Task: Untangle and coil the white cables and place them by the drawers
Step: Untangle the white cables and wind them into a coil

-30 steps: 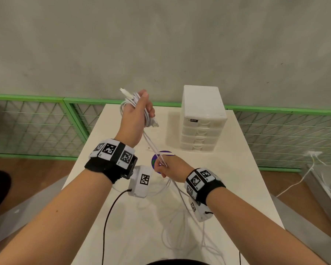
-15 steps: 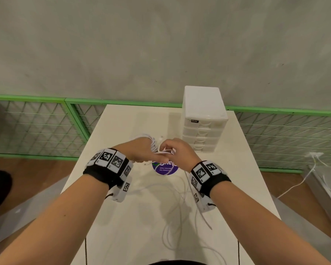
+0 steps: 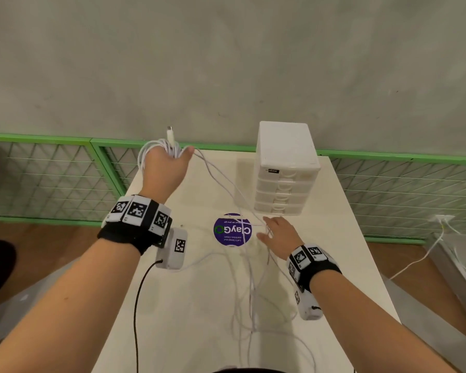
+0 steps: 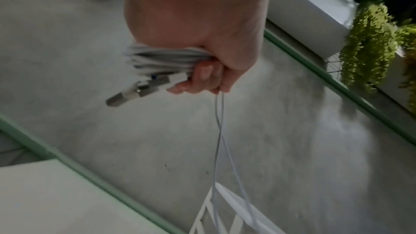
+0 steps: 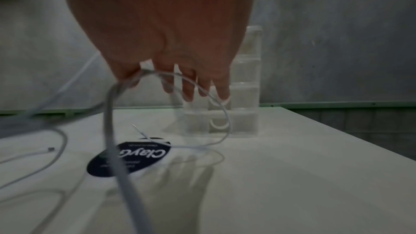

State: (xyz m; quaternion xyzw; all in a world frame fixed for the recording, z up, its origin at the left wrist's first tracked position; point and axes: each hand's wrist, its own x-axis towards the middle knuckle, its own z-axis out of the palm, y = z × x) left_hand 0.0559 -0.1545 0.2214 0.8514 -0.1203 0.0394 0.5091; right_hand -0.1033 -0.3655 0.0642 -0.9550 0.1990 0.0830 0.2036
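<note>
My left hand [image 3: 176,156] is raised over the table's far left corner and grips a coil of white cable [image 3: 152,150]. A plug [image 3: 170,134] sticks up out of the fist. The left wrist view shows the coil [image 4: 166,58] and metal plugs [image 4: 139,90] held in the curled fingers [image 4: 202,76]. Two strands [image 3: 221,181] run down from it to my right hand [image 3: 271,230]. That hand hovers low in front of the white drawers [image 3: 285,168], its fingers [image 5: 186,86] straight, with a strand [image 5: 209,95] draped across them. More tangled cable [image 3: 250,289] lies on the table.
A round purple sticker [image 3: 232,229] sits mid-table [image 3: 334,265], left of the right hand. Green mesh fencing [image 3: 51,179] runs behind the table below a grey wall. A black lead [image 3: 137,305] hangs from the left wrist camera. Another white cable [image 3: 425,251] lies on the floor at the right.
Half a second ago both hands met over the sticker. The left hand has since risen to the far left with the coil, and the right hand has spread its fingers near the drawers.
</note>
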